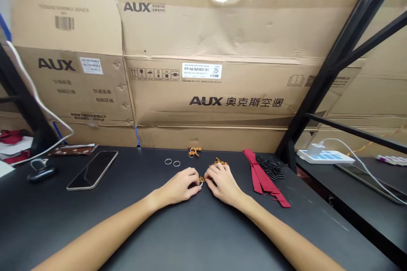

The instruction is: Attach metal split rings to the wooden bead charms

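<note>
Black bench (pixel 203 237), cardboard boxes (pixel 222 29) behind: my left hand (pixel 179 186) and right hand (pixel 223 184) press together, pinching a small ring (pixel 201 182), wooden beads (pixel 219 162) just past my right hand, two loose rings (pixel 172 162) left, red straps (pixel 263 178) right.

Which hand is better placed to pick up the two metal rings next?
Left, probably. The left hand sits closer to the two metal rings, with nothing between them, while the right hand is farther off, beside the brown beads.
</note>
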`<state>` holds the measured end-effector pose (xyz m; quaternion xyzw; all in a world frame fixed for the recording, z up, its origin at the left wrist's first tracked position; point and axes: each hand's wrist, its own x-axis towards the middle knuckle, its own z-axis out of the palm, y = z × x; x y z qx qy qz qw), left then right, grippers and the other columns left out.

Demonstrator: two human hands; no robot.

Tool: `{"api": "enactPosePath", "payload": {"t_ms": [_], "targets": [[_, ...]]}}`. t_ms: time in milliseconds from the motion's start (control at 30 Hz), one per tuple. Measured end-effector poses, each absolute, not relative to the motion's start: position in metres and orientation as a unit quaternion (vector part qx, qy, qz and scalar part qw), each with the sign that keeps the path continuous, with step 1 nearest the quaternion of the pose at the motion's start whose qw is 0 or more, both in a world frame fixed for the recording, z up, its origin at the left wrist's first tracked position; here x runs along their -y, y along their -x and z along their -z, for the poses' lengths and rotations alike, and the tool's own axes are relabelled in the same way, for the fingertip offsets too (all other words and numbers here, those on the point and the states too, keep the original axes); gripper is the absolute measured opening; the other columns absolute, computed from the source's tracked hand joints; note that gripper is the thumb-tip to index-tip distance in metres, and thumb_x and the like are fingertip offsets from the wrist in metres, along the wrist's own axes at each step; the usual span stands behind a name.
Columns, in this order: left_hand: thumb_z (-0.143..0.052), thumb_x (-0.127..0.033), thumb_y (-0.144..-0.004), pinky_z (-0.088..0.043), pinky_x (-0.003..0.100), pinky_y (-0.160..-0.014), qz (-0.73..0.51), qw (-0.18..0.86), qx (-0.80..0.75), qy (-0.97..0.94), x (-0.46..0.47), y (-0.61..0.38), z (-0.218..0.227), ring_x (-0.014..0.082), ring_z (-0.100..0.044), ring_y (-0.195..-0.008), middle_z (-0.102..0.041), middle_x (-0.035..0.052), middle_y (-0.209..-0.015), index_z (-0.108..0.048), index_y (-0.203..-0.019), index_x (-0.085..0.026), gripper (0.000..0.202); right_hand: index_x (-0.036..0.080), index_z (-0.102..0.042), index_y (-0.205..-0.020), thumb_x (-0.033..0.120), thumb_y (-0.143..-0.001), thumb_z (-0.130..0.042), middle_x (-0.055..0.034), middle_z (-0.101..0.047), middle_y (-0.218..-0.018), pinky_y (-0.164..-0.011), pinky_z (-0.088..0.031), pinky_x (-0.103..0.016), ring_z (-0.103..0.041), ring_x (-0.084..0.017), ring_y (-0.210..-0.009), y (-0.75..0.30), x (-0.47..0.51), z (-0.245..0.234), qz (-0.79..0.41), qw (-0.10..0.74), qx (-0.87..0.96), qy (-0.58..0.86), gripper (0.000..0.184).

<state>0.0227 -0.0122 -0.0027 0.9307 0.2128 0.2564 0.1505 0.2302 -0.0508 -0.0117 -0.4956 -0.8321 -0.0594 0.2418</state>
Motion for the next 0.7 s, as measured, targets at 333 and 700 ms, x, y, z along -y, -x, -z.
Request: {"api": "enactPosePath", "payload": {"t_ms": [333,700], "targets": [[-0.058,-0.027,-0.087,-0.045,0.033,-0.088,-0.256,0.109,-0.232,-0.932,0.014,-0.023,0.000,0.0195,-0.054,-0.095,-0.055,0.0066,-0.106,-0.059,-0.080,-0.018,0.011,0.019,-0.052,-0.084,0.014,-0.091,-0.043,-0.0043,-0.059,-0.086,-0.077,-0.037,-0.034,-0.049,-0.019,-0.084,-0.223,0.057,0.015,-0.003,0.291,0.834,0.468,0.013],[-0.052,-0.020,-0.090,-0.043,0.031,-0.094,-0.271,0.200,-0.226,-0.914,0.004,-0.022,0.005,0.0166,-0.053,-0.102,-0.056,0.0036,-0.108,-0.060,-0.080,-0.019,0.013,0.023,-0.062,-0.100,0.023,-0.092,-0.048,-0.0042,-0.060,-0.085,-0.079,-0.039,-0.036,-0.051,-0.021,-0.087,-0.223,0.057,0.016,-0.018,0.274,0.826,0.492,0.016]]}}
